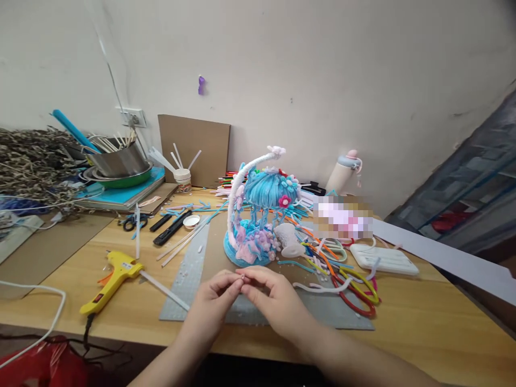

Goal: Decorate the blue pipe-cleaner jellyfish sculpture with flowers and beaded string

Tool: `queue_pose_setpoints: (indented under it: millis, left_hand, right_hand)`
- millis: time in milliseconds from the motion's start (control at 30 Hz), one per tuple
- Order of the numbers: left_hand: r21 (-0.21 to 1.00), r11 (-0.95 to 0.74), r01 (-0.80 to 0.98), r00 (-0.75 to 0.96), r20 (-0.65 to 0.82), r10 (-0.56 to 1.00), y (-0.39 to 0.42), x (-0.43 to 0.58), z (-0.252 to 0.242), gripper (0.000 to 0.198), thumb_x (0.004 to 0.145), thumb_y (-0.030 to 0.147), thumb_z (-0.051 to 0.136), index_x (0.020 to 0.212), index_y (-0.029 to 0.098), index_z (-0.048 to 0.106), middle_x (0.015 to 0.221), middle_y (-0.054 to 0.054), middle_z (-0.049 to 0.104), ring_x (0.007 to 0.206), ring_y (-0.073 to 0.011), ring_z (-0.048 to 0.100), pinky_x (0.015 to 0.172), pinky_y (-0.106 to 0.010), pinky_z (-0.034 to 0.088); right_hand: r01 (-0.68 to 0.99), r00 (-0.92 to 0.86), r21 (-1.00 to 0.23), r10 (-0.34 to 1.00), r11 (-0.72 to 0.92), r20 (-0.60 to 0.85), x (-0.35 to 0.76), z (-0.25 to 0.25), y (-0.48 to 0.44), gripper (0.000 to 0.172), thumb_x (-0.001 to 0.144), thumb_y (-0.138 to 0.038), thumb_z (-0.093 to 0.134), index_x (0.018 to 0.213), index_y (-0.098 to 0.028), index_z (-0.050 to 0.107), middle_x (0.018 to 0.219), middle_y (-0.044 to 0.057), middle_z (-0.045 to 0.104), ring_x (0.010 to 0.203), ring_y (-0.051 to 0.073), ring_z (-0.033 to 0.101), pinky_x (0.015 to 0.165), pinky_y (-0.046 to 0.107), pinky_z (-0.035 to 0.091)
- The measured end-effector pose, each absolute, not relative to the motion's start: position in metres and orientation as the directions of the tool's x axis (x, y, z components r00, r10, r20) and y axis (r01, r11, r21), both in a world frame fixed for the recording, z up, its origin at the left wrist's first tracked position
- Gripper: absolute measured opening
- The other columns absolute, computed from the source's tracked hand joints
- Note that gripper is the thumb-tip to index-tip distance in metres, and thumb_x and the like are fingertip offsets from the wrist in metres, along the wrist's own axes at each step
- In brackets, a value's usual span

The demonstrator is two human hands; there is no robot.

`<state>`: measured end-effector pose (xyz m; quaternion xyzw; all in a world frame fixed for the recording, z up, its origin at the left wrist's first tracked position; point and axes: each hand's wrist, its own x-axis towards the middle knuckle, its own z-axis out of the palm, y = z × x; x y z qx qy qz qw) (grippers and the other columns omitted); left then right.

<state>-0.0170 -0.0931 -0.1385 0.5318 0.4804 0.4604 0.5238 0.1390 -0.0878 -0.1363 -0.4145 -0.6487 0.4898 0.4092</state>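
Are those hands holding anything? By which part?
Left hand and right hand apparently pinch something tiny at their fingertips; its identity and held part are unclear.

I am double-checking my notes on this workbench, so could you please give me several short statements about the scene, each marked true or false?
1. The left hand and right hand come together at the fingertips. True.
2. The right hand is holding the yellow glue gun. False: the yellow glue gun lies on the table, to the left of both hands.
3. The white spool is to the right of the base of the blue fuzzy model. True.
4. The brown cardboard panel lies flat beneath the glue gun. False: the panel stands upright against the wall.
5. A small purple item is on the wall. True.
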Motion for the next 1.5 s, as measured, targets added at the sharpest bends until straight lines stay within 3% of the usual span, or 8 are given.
queue_pose_setpoints:
  millis: [300, 467, 700, 900, 1100, 1200, 1333, 1500]
  left_hand:
    - [0.987, 0.109, -0.12, 0.053, -0.103, 0.993, -0.096, -0.024, -0.157, 0.036, 0.074, 0.048, 0.064, 0.06, 0.015, 0.062, 0.053, 0.001, 0.049, 0.052, -0.0105, 0.039, 0.05, -0.022, 0.03]
    - [0.969, 0.167, -0.182, 0.08, -0.155, 0.985, -0.099, -0.028, -0.156, 0.041, 0.07, 0.053, 0.065, 0.057, 0.015, 0.059, 0.054, 0.0, 0.05, 0.049, -0.0099, 0.041, 0.047, -0.022, 0.029]
    - [0.909, 0.323, -0.262, 0.196, -0.278, 0.94, -0.107, -0.033, -0.158, 0.047, 0.07, 0.061, 0.063, 0.071, 0.013, 0.06, 0.066, -0.002, 0.054, 0.062, -0.0136, 0.053, 0.047, -0.022, 0.04]
    - [0.952, 0.169, -0.254, 0.051, -0.161, 0.986, -0.1, -0.037, -0.163, 0.045, 0.064, 0.046, 0.075, 0.086, 0.018, 0.048, 0.07, 0.004, 0.054, 0.051, -0.0068, 0.05, 0.037, -0.015, 0.032]
    - [0.949, 0.059, -0.309, -0.051, -0.079, 0.996, -0.087, -0.033, -0.168, 0.037, 0.069, 0.04, 0.07, 0.086, 0.018, 0.047, 0.071, 0.004, 0.055, 0.054, -0.0097, 0.056, 0.049, -0.024, 0.049]
    - [0.991, -0.018, -0.135, -0.147, -0.002, 0.989, -0.083, -0.044, -0.172, 0.03, 0.072, 0.036, 0.067, 0.089, 0.017, 0.052, 0.075, 0.001, 0.056, 0.067, -0.0131, 0.058, 0.06, -0.027, 0.05]
    - [0.977, -0.062, 0.203, -0.05, 0.073, 0.996, -0.095, -0.063, -0.179, 0.02, 0.08, 0.032, 0.06, 0.092, 0.017, 0.059, 0.083, -0.003, 0.06, 0.076, -0.0145, 0.056, 0.068, -0.028, 0.045]
    - [0.952, -0.039, 0.305, 0.075, 0.016, 0.997, -0.125, -0.072, -0.186, 0.017, 0.085, 0.034, 0.053, 0.086, 0.018, 0.06, 0.08, -0.003, 0.059, 0.075, -0.0161, 0.055, 0.069, -0.03, 0.044]
  right_hand:
    - [-0.119, -0.286, -0.99, 0.958, -0.07, -0.034, 0.112, -0.162, -0.082, 0.028, 0.077, -0.04, 0.068, 0.094, -0.019, 0.075, 0.085, 0.004, 0.067, 0.073, 0.014, 0.058, 0.063, 0.026, 0.046]
    - [-0.154, -0.283, -0.987, 0.959, -0.047, -0.002, 0.106, -0.16, -0.086, 0.021, 0.076, -0.037, 0.07, 0.086, -0.019, 0.074, 0.082, 0.002, 0.062, 0.07, 0.012, 0.053, 0.062, 0.025, 0.042]
    - [-0.397, -0.423, -0.842, 0.887, -0.366, -0.186, 0.098, -0.164, -0.089, 0.025, 0.07, -0.037, 0.077, 0.081, -0.017, 0.069, 0.059, -0.004, 0.054, 0.057, 0.01, 0.049, 0.056, 0.024, 0.041]
    - [-0.404, -0.353, -0.838, 0.907, -0.367, -0.228, 0.097, -0.158, -0.085, 0.028, 0.061, -0.033, 0.084, 0.075, -0.013, 0.069, 0.073, 0.001, 0.064, 0.069, 0.009, 0.055, 0.069, 0.023, 0.044]
    - [-0.515, -0.38, -0.721, 0.877, -0.464, -0.294, 0.093, -0.164, -0.07, 0.03, 0.06, -0.031, 0.084, 0.077, -0.013, 0.067, 0.068, 0.0, 0.062, 0.061, 0.009, 0.055, 0.059, 0.024, 0.044]
    - [-0.482, -0.23, -0.783, 0.919, -0.394, -0.321, 0.102, -0.168, -0.06, 0.029, 0.062, -0.031, 0.083, 0.078, -0.015, 0.066, 0.074, -0.001, 0.063, 0.066, 0.008, 0.057, 0.066, 0.022, 0.045]
    - [0.046, -0.433, -0.999, 0.9, -0.026, -0.043, 0.134, -0.153, -0.065, 0.015, 0.079, -0.028, 0.067, 0.092, -0.02, 0.069, 0.091, 0.003, 0.066, 0.084, 0.015, 0.06, 0.08, 0.032, 0.045]
    - [0.345, -0.887, -0.684, 0.461, 0.643, -0.014, 0.173, -0.14, -0.088, 0.022, 0.083, -0.014, 0.063, 0.1, -0.025, 0.069, 0.121, 0.004, 0.06, 0.116, 0.022, 0.049, 0.1, 0.04, 0.031]
